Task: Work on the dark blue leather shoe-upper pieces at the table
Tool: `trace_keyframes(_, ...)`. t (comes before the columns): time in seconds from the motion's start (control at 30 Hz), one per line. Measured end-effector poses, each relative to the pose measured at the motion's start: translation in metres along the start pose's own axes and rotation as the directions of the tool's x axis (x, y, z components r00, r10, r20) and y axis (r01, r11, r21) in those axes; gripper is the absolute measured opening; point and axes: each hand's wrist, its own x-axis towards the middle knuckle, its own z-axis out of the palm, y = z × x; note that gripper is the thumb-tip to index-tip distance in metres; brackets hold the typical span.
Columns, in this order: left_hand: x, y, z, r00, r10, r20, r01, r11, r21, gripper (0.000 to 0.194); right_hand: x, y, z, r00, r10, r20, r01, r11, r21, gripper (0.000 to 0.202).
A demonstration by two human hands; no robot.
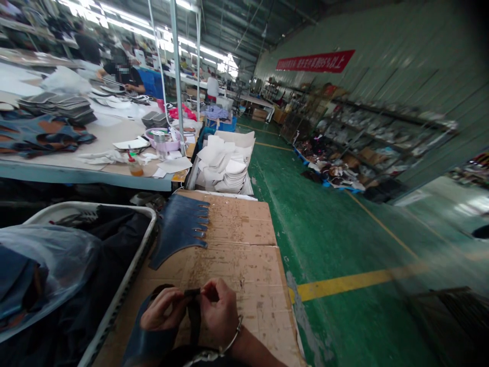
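Both of my hands meet over a cardboard-covered surface (244, 270), near its front. Between them is a narrow dark strip (194, 321), whose upper end is pinched from both sides while the rest hangs down. My left hand (164, 308) has thumb and fingers closed on the strip's left part. My right hand (219, 308), with a bracelet at the wrist, pinches its right part. Beneath my left hand lies a blue leather-like piece (139, 341), partly hidden by the hand. Farther up the cardboard rests another blue piece (178, 227) with a fringed right edge.
A white basket (151, 216) with dark cloth and plastic-wrapped blue pieces stands at left. Behind is a worktable (76, 171) with stacked pieces and a small bottle (134, 165). A box of white sheets (225, 163) adjoins the cardboard. Green floor (344, 244) runs along the right.
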Motion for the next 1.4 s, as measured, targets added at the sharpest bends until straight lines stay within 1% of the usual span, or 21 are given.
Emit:
trace_keyframes(0.1, -0.002, -0.001, 0.000, 0.999, -0.021, 0.028, 0.021, 1.000, -0.002, 0.007, 0.000, 0.002, 0.000, 0.999, -0.052, -0.008, 0.052, 0.998, -0.040, 0.005)
trace_keyframes(0.23, -0.010, -0.007, 0.004, 0.987, -0.110, 0.119, 0.115, 0.992, -0.041, 0.007, 0.000, 0.004, 0.001, 0.997, -0.075, 0.029, 0.076, 0.997, -0.026, 0.014)
trace_keyframes(0.3, -0.016, -0.012, 0.007, 0.986, -0.143, 0.082, 0.148, 0.987, -0.056, 0.010, -0.001, 0.004, 0.002, 0.997, -0.063, 0.051, 0.062, 0.998, 0.024, 0.021)
trace_keyframes(0.37, -0.019, -0.013, 0.009, 0.970, -0.245, 0.010, 0.244, 0.962, -0.120, 0.018, -0.002, 0.004, 0.002, 0.995, -0.072, 0.075, 0.067, 0.995, 0.067, 0.027)
trace_keyframes(0.4, -0.019, -0.011, 0.009, 0.943, -0.333, -0.002, 0.328, 0.929, -0.170, 0.024, -0.003, 0.004, 0.002, 0.993, -0.082, 0.084, 0.075, 0.994, 0.082, 0.028)
trace_keyframes(0.43, -0.017, -0.008, 0.008, 0.900, -0.435, 0.015, 0.427, 0.877, -0.220, 0.029, -0.003, 0.003, 0.002, 0.992, -0.090, 0.091, 0.082, 0.992, 0.093, 0.030)
trace_keyframes(0.5, -0.009, 0.002, 0.004, 0.778, -0.612, 0.142, 0.625, 0.731, -0.272, 0.038, -0.003, 0.003, 0.000, 0.988, -0.113, 0.100, 0.103, 0.990, 0.098, 0.029)
trace_keyframes(0.53, -0.004, 0.008, 0.002, 0.712, -0.670, 0.211, 0.701, 0.663, -0.263, 0.041, -0.004, 0.002, -0.002, 0.986, -0.132, 0.106, 0.123, 0.989, 0.088, 0.028)
trace_keyframes(0.57, 0.000, 0.014, -0.001, 0.660, -0.702, 0.269, 0.751, 0.613, -0.244, 0.043, -0.004, 0.002, -0.003, 0.980, -0.157, 0.122, 0.149, 0.986, 0.072, 0.025)
trace_keyframes(0.6, 0.005, 0.019, -0.003, 0.627, -0.717, 0.305, 0.779, 0.584, -0.228, 0.043, -0.005, 0.001, -0.005, 0.972, -0.183, 0.146, 0.177, 0.983, 0.053, 0.021)
trace_keyframes(0.63, 0.008, 0.023, -0.005, 0.617, -0.719, 0.319, 0.786, 0.577, -0.221, 0.042, -0.006, 0.000, -0.007, 0.964, -0.201, 0.173, 0.198, 0.980, 0.035, 0.016)
trace_keyframes(0.67, 0.012, 0.027, -0.008, 0.630, -0.713, 0.307, 0.776, 0.589, -0.225, 0.040, -0.006, -0.001, -0.008, 0.961, -0.195, 0.196, 0.194, 0.981, 0.021, 0.012)
trace_keyframes(0.73, 0.016, 0.032, -0.012, 0.689, -0.666, 0.286, 0.724, 0.653, -0.223, 0.034, -0.008, -0.004, -0.012, 0.971, -0.110, 0.212, 0.110, 0.994, 0.013, 0.012)
trace_keyframes(0.8, 0.020, 0.036, -0.014, 0.765, -0.561, 0.318, 0.631, 0.752, -0.192, 0.030, -0.008, -0.006, -0.015, 0.982, -0.037, 0.183, 0.037, 0.999, 0.007, 0.015)
trace_keyframes(0.87, 0.021, 0.036, -0.015, 0.813, -0.443, 0.378, 0.528, 0.835, -0.156, 0.031, -0.007, -0.008, -0.018, 0.982, -0.068, 0.175, 0.071, 0.997, -0.011, 0.015)
trace_keyframes(0.93, 0.018, 0.033, -0.013, 0.832, -0.375, 0.408, 0.465, 0.873, -0.146, 0.034, -0.006, -0.007, -0.020, 0.969, -0.138, 0.204, 0.150, 0.988, -0.043, 0.014)
trace_keyframes(0.97, 0.015, 0.030, -0.012, 0.833, -0.366, 0.416, 0.459, 0.876, -0.149, 0.035, -0.005, -0.006, -0.020, 0.963, -0.149, 0.226, 0.165, 0.985, -0.055, 0.014)
trace_keyframes(1.03, 0.006, 0.022, -0.007, 0.812, -0.391, 0.432, 0.496, 0.854, -0.159, 0.035, -0.004, -0.003, -0.021, 0.956, -0.127, 0.265, 0.153, 0.985, -0.080, 0.014)
trace_keyframes(1.2, -0.009, 0.008, 0.002, 0.702, -0.523, 0.483, 0.646, 0.753, -0.123, 0.026, -0.003, 0.001, -0.019, 0.943, -0.044, 0.330, 0.086, 0.990, -0.113, 0.015)
trace_keyframes(1.27, -0.007, 0.010, 0.001, 0.663, -0.549, 0.510, 0.673, 0.735, -0.084, 0.025, -0.003, 0.001, -0.019, 0.943, 0.003, 0.334, 0.040, 0.992, -0.123, 0.016)
trace_keyframes(1.4, 0.004, 0.025, -0.004, 0.580, -0.603, 0.548, 0.746, 0.664, -0.059, 0.028, -0.001, 0.002, -0.020, 0.941, 0.075, 0.330, -0.039, 0.993, -0.114, 0.016)
